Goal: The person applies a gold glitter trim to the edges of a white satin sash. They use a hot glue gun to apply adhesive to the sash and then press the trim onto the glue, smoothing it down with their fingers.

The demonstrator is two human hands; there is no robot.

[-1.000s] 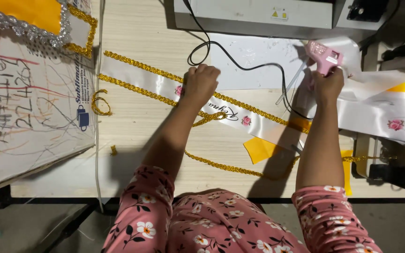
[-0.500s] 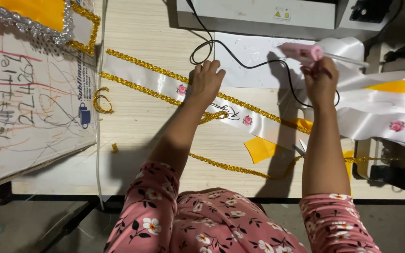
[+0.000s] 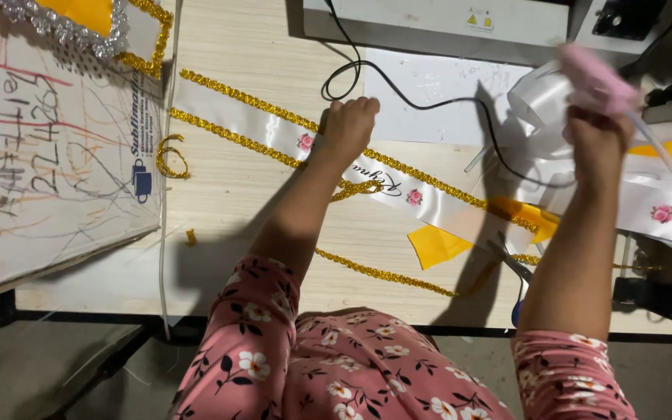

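Raised since the earlier frame, right hand (image 3: 596,144) grips a pink glue gun (image 3: 594,78) at upper right. Left hand (image 3: 349,126), fingers curled, presses the white sash (image 3: 367,173) at centre on the table (image 3: 235,194); cardboard (image 3: 48,163) lies left.

**Light wooden table, crowded with craft goods**

The table (image 3: 243,194) carries a white ribbon (image 3: 274,128) edged with gold trim, a yellow scrap (image 3: 437,245), a loose gold trim strip (image 3: 383,272), a white sheet (image 3: 429,93), a black cable (image 3: 398,89) and a scribbled cardboard sheet (image 3: 48,155).
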